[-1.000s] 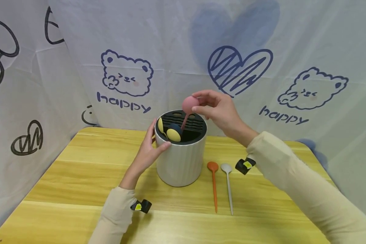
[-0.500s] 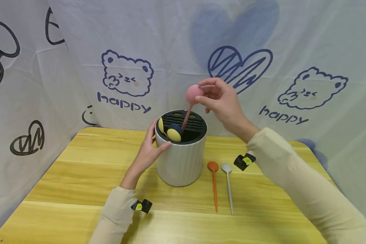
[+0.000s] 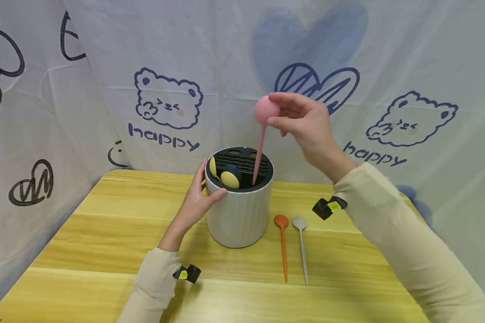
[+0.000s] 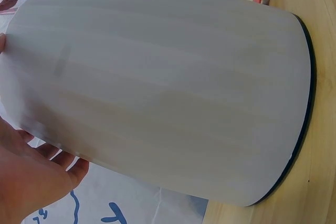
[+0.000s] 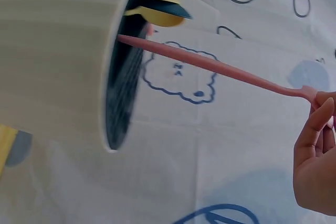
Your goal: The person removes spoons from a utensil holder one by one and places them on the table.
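Observation:
The right hand pinches the round head of a pink spoon above a white ribbed utensil holder. The spoon's handle slants down, its tip at the holder's opening; in the right wrist view the pink handle runs from the opening to the fingers. With the thumb on the front rim and the fingers round the side, the left hand holds the holder upright. Inside its black slotted top, yellow spoon heads and a dark blue one stick up on the left.
An orange spoon and a grey spoon lie side by side on the wooden table, right of the holder. Behind the table hangs a white cloth with bear and heart drawings.
The right hand has risen and shifted right, drawing the pink spoon up so that far more of its handle shows above the holder. The left hand stays on the holder.

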Action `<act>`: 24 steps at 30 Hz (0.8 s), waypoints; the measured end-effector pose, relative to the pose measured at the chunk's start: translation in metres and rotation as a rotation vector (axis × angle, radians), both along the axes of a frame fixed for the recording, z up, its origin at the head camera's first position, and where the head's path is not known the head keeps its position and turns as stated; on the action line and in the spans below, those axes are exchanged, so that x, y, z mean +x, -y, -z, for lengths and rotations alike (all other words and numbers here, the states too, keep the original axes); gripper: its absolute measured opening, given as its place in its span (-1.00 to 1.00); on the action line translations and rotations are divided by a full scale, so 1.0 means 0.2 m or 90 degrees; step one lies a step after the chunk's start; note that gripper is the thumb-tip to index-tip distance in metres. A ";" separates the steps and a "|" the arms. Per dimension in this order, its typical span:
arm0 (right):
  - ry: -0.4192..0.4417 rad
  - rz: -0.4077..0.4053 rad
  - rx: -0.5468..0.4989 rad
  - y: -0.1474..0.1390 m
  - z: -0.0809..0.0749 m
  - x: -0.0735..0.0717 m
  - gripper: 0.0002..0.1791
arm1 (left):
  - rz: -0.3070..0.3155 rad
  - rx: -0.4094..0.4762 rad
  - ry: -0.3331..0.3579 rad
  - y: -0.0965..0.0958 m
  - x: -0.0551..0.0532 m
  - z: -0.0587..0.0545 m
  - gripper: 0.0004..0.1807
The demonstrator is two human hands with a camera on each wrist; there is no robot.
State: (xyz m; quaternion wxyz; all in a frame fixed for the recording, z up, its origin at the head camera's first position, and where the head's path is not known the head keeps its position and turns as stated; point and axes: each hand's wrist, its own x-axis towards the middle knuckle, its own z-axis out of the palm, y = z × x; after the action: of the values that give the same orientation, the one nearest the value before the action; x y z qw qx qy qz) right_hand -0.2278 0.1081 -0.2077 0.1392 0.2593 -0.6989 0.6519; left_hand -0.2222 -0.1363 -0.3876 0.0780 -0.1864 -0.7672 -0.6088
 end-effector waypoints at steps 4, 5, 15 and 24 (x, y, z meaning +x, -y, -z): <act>0.000 -0.011 -0.029 -0.02 -0.06 0.01 -0.57 | 0.000 -0.001 0.001 0.00 0.00 0.00 0.06; 0.005 -0.016 -0.039 -0.03 -0.07 0.01 -0.57 | 0.000 -0.001 0.000 0.00 0.00 0.00 0.06; 0.074 -0.025 -0.017 -0.09 -0.08 0.04 -0.55 | 0.004 0.003 -0.010 0.00 0.00 0.00 0.06; 0.156 -0.010 0.027 -0.14 0.02 0.05 -0.54 | 0.005 0.002 -0.008 0.00 0.00 0.00 0.04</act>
State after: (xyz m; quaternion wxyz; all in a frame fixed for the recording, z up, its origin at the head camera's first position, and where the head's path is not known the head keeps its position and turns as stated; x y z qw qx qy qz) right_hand -0.2187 0.1365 -0.2119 0.0420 0.1863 -0.7221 0.6649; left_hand -0.2217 -0.1358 -0.3872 0.0810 -0.1930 -0.7649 -0.6091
